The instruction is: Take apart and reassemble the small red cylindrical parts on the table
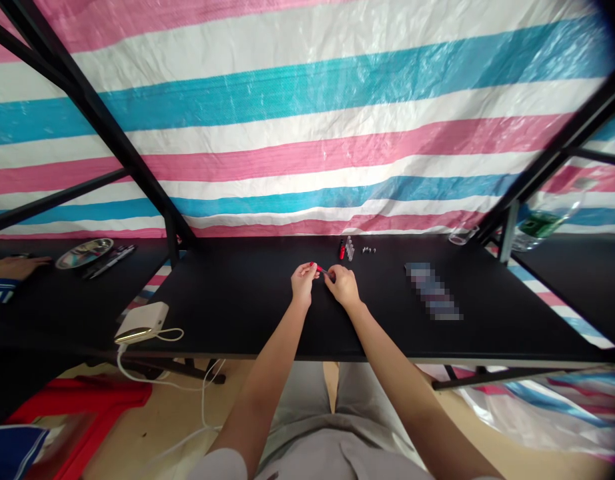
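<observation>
Over the black table (227, 293), my two hands are close together in front of me. A slim red-and-dark pen-like piece (323, 270) spans the small gap between them. My left hand (302, 285) pinches its red end with the fingertips. Closed around the darker end is my right hand (343, 287), whose fingers hide part of it. Just beyond the hands stand small red and black pieces (342, 251), beside a cluster of clear pieces (349, 249). Several tiny shiny bits (368, 251) lie to the right of those.
A pixelated flat object (432, 291) lies to the right. A white power bank (143, 322) with a cable sits at the front left. On the left table are a co-worker's hand (18, 268), a metal dish (85, 254) and pens (110, 261). A clear cup (463, 233) stands back right.
</observation>
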`<act>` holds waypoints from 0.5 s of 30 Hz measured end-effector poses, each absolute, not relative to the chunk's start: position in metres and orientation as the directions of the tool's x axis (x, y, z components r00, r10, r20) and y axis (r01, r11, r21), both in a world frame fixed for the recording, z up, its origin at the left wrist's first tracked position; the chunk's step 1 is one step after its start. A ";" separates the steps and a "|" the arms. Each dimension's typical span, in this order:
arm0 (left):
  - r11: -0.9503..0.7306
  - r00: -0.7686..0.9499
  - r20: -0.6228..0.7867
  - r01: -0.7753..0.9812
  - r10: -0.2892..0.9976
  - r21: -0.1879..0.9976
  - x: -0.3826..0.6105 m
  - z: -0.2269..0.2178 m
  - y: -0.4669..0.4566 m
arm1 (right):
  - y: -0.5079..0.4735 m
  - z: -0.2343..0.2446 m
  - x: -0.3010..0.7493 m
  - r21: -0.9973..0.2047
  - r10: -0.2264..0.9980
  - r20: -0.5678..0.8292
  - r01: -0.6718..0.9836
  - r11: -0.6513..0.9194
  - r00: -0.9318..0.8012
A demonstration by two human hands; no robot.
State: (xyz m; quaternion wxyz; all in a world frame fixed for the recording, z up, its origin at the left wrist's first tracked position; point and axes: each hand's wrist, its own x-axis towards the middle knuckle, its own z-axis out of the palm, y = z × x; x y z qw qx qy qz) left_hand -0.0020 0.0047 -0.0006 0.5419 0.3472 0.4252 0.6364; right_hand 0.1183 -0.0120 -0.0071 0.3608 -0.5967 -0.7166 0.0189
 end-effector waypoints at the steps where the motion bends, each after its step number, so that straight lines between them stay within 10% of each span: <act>1: -0.058 -0.176 -0.009 -0.373 0.984 0.926 -0.002 -0.001 0.004 | -0.012 -0.007 0.118 -0.449 0.872 0.489 0.858 0.248 0.004; 8: -0.175 -0.182 0.162 -0.057 0.970 0.983 0.000 -0.001 -0.001 | -0.012 -0.005 0.132 -0.569 0.857 0.436 0.822 0.025 0.276; 15: -0.365 0.176 0.320 0.411 0.931 0.836 0.025 0.003 0.012 | -0.005 -0.004 0.163 -0.682 0.851 0.326 0.726 -0.091 0.413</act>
